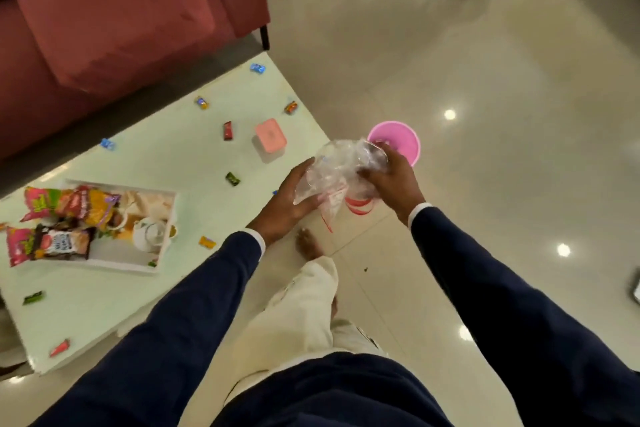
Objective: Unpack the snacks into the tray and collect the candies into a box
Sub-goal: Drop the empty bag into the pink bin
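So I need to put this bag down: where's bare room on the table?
Free: between the pink-lidded box and the tray, and the near edge below the tray. Crowded: the tray, piled with snack packets; candies dot the far side.

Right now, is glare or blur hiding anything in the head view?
Head view: ceiling lights glare as bright spots on the glossy tiled floor; the crumpled clear plastic bag, held by left hand and right hand, is motion-soft; the pink round bin stays readable; wide-angle bending at the edges.
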`<move>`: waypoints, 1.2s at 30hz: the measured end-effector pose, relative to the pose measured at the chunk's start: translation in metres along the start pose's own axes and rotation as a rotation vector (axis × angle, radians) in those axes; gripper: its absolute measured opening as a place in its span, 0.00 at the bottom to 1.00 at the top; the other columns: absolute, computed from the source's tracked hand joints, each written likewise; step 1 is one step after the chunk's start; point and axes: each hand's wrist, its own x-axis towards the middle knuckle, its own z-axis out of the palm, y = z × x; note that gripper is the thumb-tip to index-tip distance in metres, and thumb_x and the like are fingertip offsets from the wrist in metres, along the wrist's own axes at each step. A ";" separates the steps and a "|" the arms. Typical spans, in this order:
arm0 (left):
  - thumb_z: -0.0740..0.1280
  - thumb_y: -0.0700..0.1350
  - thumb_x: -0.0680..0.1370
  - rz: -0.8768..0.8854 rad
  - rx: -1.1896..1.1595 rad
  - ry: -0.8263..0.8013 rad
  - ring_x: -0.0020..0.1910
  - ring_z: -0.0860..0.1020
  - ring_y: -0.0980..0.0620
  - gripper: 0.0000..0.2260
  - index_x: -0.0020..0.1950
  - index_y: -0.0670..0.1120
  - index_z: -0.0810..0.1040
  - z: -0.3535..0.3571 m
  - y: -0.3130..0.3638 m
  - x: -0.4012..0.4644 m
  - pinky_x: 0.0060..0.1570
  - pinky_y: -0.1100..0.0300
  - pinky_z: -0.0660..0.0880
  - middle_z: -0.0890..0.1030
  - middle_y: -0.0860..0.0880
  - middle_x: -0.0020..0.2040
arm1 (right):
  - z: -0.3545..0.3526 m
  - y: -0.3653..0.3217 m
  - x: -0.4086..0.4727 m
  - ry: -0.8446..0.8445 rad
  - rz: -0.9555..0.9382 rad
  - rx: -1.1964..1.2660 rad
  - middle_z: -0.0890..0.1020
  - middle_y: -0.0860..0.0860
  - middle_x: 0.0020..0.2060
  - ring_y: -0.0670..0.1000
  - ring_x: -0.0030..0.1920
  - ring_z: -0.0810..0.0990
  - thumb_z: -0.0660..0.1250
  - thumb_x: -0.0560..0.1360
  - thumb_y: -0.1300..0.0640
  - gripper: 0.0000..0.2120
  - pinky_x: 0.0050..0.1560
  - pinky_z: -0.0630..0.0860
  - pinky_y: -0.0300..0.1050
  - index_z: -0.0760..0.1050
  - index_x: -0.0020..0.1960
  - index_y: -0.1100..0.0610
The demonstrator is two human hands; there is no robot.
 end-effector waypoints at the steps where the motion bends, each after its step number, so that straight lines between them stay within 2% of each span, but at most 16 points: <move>1: 0.70 0.63 0.74 -0.035 -0.039 -0.046 0.77 0.62 0.61 0.36 0.79 0.60 0.60 0.005 0.001 0.014 0.78 0.51 0.59 0.65 0.61 0.78 | -0.005 0.001 0.009 0.002 -0.006 -0.003 0.77 0.42 0.49 0.56 0.55 0.80 0.69 0.77 0.63 0.22 0.59 0.81 0.61 0.73 0.70 0.53; 3: 0.70 0.67 0.72 -0.148 -0.221 -0.109 0.76 0.65 0.58 0.39 0.80 0.59 0.60 0.018 0.006 0.035 0.77 0.47 0.62 0.67 0.58 0.78 | -0.008 0.001 0.015 0.014 -0.033 -0.010 0.78 0.42 0.50 0.56 0.56 0.80 0.66 0.79 0.64 0.21 0.59 0.80 0.61 0.72 0.68 0.48; 5: 0.71 0.66 0.72 -0.277 -0.450 -0.081 0.67 0.77 0.54 0.39 0.79 0.54 0.65 0.035 0.016 0.060 0.67 0.52 0.73 0.76 0.50 0.72 | -0.009 0.008 0.025 0.019 -0.089 -0.040 0.76 0.46 0.61 0.55 0.64 0.77 0.64 0.79 0.64 0.23 0.65 0.76 0.60 0.68 0.70 0.44; 8: 0.73 0.56 0.75 -0.359 -0.703 0.024 0.50 0.84 0.52 0.33 0.76 0.45 0.69 0.061 0.024 0.094 0.46 0.59 0.80 0.85 0.46 0.57 | -0.005 0.026 0.029 -0.142 -0.166 -0.167 0.60 0.43 0.76 0.45 0.76 0.60 0.64 0.82 0.57 0.32 0.74 0.63 0.47 0.53 0.80 0.46; 11: 0.72 0.44 0.76 -0.289 -0.790 0.098 0.52 0.84 0.48 0.19 0.67 0.45 0.77 0.071 0.028 0.123 0.44 0.55 0.81 0.85 0.46 0.56 | -0.020 0.044 0.047 -0.351 -0.209 -0.354 0.47 0.44 0.82 0.43 0.80 0.49 0.64 0.82 0.48 0.35 0.77 0.55 0.38 0.47 0.82 0.46; 13: 0.69 0.35 0.77 -0.262 -0.725 0.161 0.49 0.85 0.48 0.14 0.62 0.45 0.79 0.071 0.025 0.137 0.41 0.55 0.81 0.86 0.48 0.49 | -0.045 0.047 0.067 -0.463 -0.216 -0.374 0.54 0.47 0.82 0.42 0.79 0.55 0.63 0.83 0.50 0.27 0.75 0.61 0.36 0.60 0.80 0.48; 16: 0.68 0.36 0.76 -0.335 -0.536 0.223 0.54 0.83 0.44 0.18 0.63 0.51 0.77 0.071 0.020 0.160 0.49 0.48 0.82 0.84 0.47 0.52 | -0.084 0.055 0.101 -0.369 -0.329 -0.408 0.71 0.52 0.72 0.51 0.73 0.68 0.69 0.80 0.52 0.18 0.72 0.69 0.54 0.76 0.69 0.52; 18: 0.69 0.42 0.74 -0.359 -0.442 0.184 0.58 0.81 0.44 0.20 0.66 0.53 0.74 0.076 0.025 0.177 0.56 0.43 0.80 0.81 0.46 0.58 | -0.095 0.060 0.119 -0.291 -0.308 -0.388 0.67 0.50 0.73 0.51 0.75 0.65 0.76 0.74 0.48 0.30 0.73 0.68 0.57 0.71 0.72 0.49; 20: 0.67 0.41 0.78 -0.395 -0.460 0.147 0.55 0.81 0.45 0.16 0.65 0.51 0.74 0.087 0.038 0.198 0.52 0.49 0.81 0.82 0.47 0.56 | -0.100 0.063 0.138 -0.369 -0.267 -0.405 0.59 0.48 0.78 0.49 0.79 0.56 0.77 0.70 0.44 0.43 0.77 0.63 0.53 0.59 0.79 0.43; 23: 0.64 0.39 0.78 -0.435 -0.633 0.062 0.55 0.83 0.42 0.16 0.65 0.45 0.79 0.108 0.038 0.232 0.51 0.49 0.81 0.85 0.42 0.54 | -0.107 0.078 0.168 -0.473 -0.268 -0.377 0.56 0.47 0.80 0.43 0.79 0.52 0.78 0.70 0.47 0.50 0.74 0.60 0.45 0.49 0.80 0.37; 26: 0.67 0.46 0.78 -0.532 -0.660 0.056 0.59 0.83 0.44 0.13 0.62 0.51 0.82 0.131 0.026 0.265 0.58 0.42 0.79 0.85 0.44 0.57 | -0.125 0.104 0.209 -0.453 -0.350 -0.529 0.66 0.51 0.74 0.54 0.70 0.71 0.77 0.70 0.51 0.46 0.63 0.77 0.50 0.55 0.79 0.38; 27: 0.67 0.47 0.80 -0.546 -0.596 0.082 0.57 0.84 0.49 0.10 0.61 0.54 0.81 0.141 0.020 0.278 0.58 0.44 0.80 0.85 0.46 0.57 | -0.132 0.114 0.223 -0.429 -0.381 -0.634 0.68 0.53 0.73 0.57 0.64 0.76 0.76 0.70 0.53 0.43 0.55 0.81 0.53 0.59 0.78 0.39; 29: 0.66 0.45 0.82 -0.505 -0.420 0.201 0.51 0.83 0.58 0.10 0.63 0.53 0.75 0.160 0.007 0.305 0.50 0.59 0.80 0.82 0.48 0.58 | -0.147 0.136 0.253 -0.374 -0.397 -0.795 0.70 0.54 0.70 0.61 0.57 0.81 0.73 0.71 0.58 0.36 0.44 0.83 0.54 0.66 0.75 0.43; 31: 0.67 0.44 0.81 -0.508 -0.304 0.307 0.54 0.79 0.57 0.17 0.68 0.50 0.68 0.179 -0.009 0.338 0.46 0.66 0.75 0.76 0.48 0.63 | -0.164 0.164 0.290 -0.301 -0.304 -0.806 0.73 0.54 0.68 0.62 0.53 0.82 0.71 0.71 0.61 0.30 0.42 0.82 0.53 0.72 0.72 0.46; 34: 0.69 0.42 0.79 -0.425 -0.106 0.274 0.59 0.76 0.51 0.19 0.68 0.52 0.68 0.201 -0.048 0.382 0.53 0.62 0.74 0.73 0.49 0.64 | -0.176 0.215 0.342 -0.242 -0.168 -0.758 0.72 0.55 0.68 0.63 0.50 0.82 0.69 0.70 0.64 0.26 0.43 0.81 0.52 0.74 0.67 0.50; 36: 0.68 0.42 0.79 -0.339 0.186 0.209 0.62 0.75 0.47 0.18 0.67 0.51 0.72 0.212 -0.077 0.407 0.59 0.55 0.73 0.73 0.48 0.64 | -0.177 0.253 0.374 -0.243 -0.169 -0.743 0.69 0.59 0.69 0.64 0.55 0.80 0.69 0.69 0.66 0.27 0.48 0.83 0.55 0.72 0.67 0.55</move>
